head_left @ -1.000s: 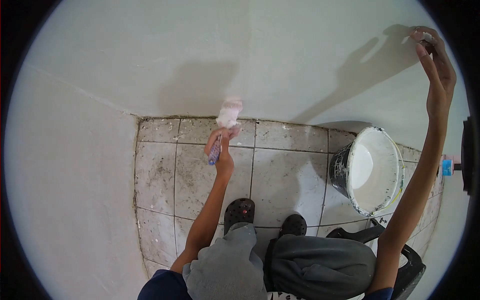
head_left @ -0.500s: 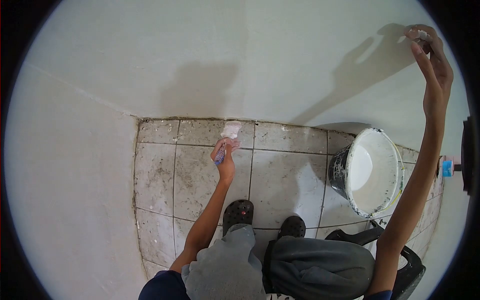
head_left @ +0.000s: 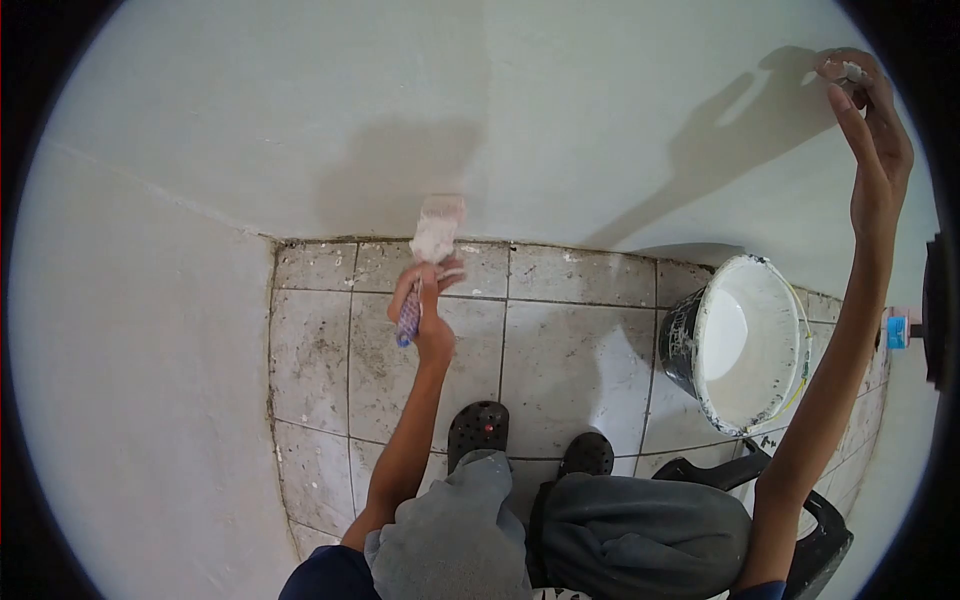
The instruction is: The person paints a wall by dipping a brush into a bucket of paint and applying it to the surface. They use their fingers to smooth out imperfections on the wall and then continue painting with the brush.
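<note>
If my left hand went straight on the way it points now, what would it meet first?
The wall ahead, with the brush in your left hand leading; its bristles may be touching the wall, but depth is unclear.

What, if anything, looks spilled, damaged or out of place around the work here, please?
The floor tiles stand out: white spots and dark grime mark them, especially near the wall. White splashes also streak the dark outside of the bucket, and whitish material shows on the right hand. Nothing looks broken or toppled.
</note>
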### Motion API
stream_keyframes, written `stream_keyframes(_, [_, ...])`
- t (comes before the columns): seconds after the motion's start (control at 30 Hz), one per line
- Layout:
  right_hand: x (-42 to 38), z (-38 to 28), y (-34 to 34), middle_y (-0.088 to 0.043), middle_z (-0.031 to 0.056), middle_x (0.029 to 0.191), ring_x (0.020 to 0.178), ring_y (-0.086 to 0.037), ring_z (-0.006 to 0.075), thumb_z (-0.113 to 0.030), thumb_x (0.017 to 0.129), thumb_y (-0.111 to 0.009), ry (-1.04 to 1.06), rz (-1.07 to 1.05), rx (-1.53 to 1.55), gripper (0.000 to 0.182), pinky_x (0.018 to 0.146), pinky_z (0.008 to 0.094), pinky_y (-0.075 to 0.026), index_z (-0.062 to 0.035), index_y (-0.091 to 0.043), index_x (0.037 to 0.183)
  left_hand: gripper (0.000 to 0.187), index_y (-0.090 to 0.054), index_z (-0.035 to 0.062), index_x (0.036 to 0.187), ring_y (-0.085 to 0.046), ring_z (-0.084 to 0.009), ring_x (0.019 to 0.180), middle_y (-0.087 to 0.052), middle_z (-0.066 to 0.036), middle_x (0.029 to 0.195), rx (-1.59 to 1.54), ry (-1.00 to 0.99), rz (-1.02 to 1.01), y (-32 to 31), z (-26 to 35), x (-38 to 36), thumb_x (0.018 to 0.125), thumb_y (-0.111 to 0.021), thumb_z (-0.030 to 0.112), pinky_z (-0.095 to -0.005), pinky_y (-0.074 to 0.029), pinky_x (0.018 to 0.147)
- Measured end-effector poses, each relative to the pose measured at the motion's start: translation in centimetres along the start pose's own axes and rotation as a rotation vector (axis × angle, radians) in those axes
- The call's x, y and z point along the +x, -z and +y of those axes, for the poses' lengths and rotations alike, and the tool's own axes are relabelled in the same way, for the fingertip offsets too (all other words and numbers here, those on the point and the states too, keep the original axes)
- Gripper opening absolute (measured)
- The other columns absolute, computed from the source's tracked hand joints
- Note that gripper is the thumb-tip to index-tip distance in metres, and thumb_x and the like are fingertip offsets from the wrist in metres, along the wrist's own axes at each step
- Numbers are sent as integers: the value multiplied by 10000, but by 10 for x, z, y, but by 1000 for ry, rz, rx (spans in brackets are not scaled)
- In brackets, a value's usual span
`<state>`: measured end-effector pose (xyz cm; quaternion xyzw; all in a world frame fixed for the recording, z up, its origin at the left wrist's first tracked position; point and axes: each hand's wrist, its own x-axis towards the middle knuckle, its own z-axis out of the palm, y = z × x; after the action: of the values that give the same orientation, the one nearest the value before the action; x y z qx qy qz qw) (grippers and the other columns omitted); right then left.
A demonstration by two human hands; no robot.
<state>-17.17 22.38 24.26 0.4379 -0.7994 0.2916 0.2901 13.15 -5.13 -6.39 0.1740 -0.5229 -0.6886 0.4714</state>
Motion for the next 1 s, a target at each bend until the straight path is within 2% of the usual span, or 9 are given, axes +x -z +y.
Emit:
stream_keyframes(0.23, [0,-2,1,-621,52,1245,1175,-580,210,-409,891,-644,16,-28,-15,398,1081,428,-392,-103,-698,1140,175,-588,-84,1049,-700,-284,892,-670,-223,998,48,324,22,31,-56,-24,984,-538,70,-388,-601,772])
stream_keyframes(0.37, [2,1,3,-616,57,1254,1174,-579,211,-395,888,-641,53,-41,-37,381,1085,431,-386,-109,-701,1130,176,-593,-75,1041,-703,-276,880,-672,-219,994,115,197,23,24,-86,-3,990,-530,81,-381,-607,758])
stream_keyframes(0.43, [1,3,3,-615,57,1253,1160,-582,210,-380,888,-638,98,-25,-44,363,1087,427,-380,-111,-704,1121,178,-593,-72,1037,-703,-282,880,-671,-215,988,162,29,-36,9,-69,14,994,-525,87,-382,-610,752])
stream_keyframes(0.53, [-1,-9,-4,-615,48,1221,1097,-587,197,-385,884,-638,9,40,-39,362,1054,408,-394,-108,-706,1108,177,-594,-73,1023,-701,-287,887,-665,-199,979,-54,19,1,-27,11,28,994,-525,87,-387,-612,747])
stream_keyframes(0.63, [2,-12,-1,-610,50,1193,1058,-564,191,-381,882,-636,6,-57,0,361,1001,390,-410,-91,-707,1085,179,-590,-79,1023,-696,-294,909,-659,-186,976,-47,-36,-1,-12,11,7,992,-527,85,-389,-612,748])
stream_keyframes(0.73, [7,-22,-2,-605,52,1171,1061,-532,180,-366,877,-638,109,-55,-27,351,965,374,-410,-72,-711,1052,168,-593,-78,1025,-695,-290,908,-658,-184,983,-18,104,25,12,-23,-22,990,-530,74,-382,-612,749])
stream_keyframes(0.83, [2,-22,-4,-603,52,1170,1092,-508,174,-343,873,-639,69,-17,-26,321,964,358,-398,-64,-714,1013,147,-594,-73,1041,-693,-284,914,-662,-184,984,38,273,73,25,-64,-30,983,-534,48,-383,-610,755])
stream_keyframes(0.93, [4,-17,-7,-607,50,1151,1097,-502,172,-345,870,-641,116,-10,25,315,952,347,-394,-68,-716,1001,138,-590,-73,1057,-697,-271,888,-665,-196,982,167,122,73,13,-83,-2,975,-539,26,-383,-608,763])
stream_keyframes(1.0, [5,-19,-4,-620,59,1125,1096,-527,184,-381,845,-683,142,-25,9,360,970,379,-431,-82,-729,1040,145,-587,-76,1056,-699,-279,876,-666,-203,981,27,98,55,-7,-52,21,976,-537,34,-388,-608,765])
